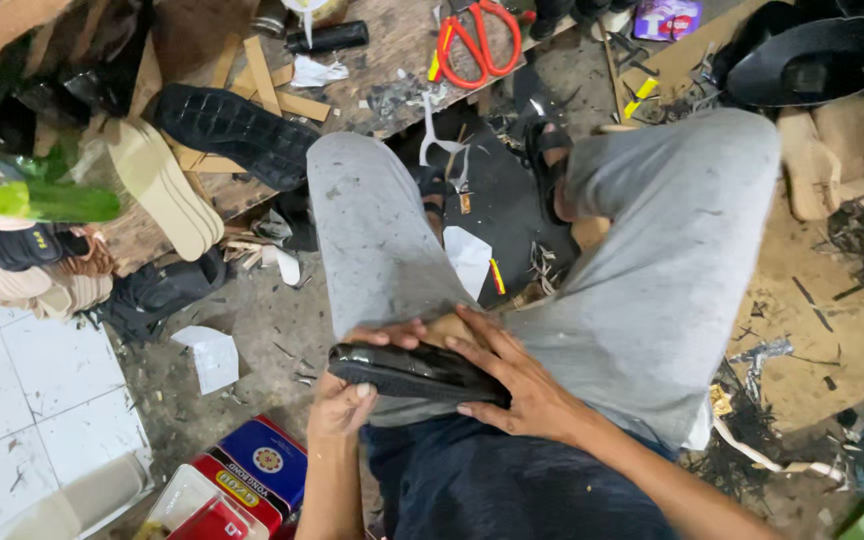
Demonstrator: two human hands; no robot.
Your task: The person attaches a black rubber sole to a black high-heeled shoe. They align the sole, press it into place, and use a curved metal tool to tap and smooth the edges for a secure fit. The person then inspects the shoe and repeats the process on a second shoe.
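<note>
Head view: left hand [340, 405] and right hand [517, 385], fingers closed, grip a glossy black shoe [412, 372] on the lap; red-and-blue rectangular tin [252, 475] lower left on the floor.

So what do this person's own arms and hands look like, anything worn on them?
Both forearms are bare: no sleeves, gloves, watch or rings show on the left hand or the right hand. The fingernails look short. Below them are grey trousers and a dark blue top.

Red-handled scissors [479, 40] lie on the wooden board [382, 50] beside a black shoe sole [234, 132]; pale insoles [165, 187], perhaps foam, lean nearby.
</note>
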